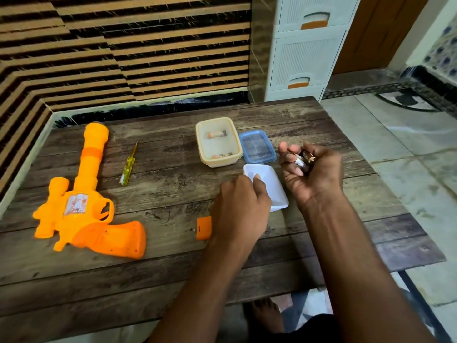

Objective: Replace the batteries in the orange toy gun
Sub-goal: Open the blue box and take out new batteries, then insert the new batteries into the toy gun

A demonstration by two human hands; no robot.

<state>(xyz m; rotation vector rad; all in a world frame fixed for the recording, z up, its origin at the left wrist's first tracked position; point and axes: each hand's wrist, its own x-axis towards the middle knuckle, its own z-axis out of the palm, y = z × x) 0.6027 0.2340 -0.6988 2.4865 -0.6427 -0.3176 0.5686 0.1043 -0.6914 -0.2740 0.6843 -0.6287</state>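
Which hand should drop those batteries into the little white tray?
Probably the right hand: it already grips the batteries just beside the white tray. The left hand only holds the tray's near edge, steadying it.

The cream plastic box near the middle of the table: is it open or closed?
Open. The cream box has no lid on, and two batteries show inside; a blue lid lies beside it.

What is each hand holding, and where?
The right hand grips a bunch of batteries around their sides. The left hand holds the white tray by its near-left edge.
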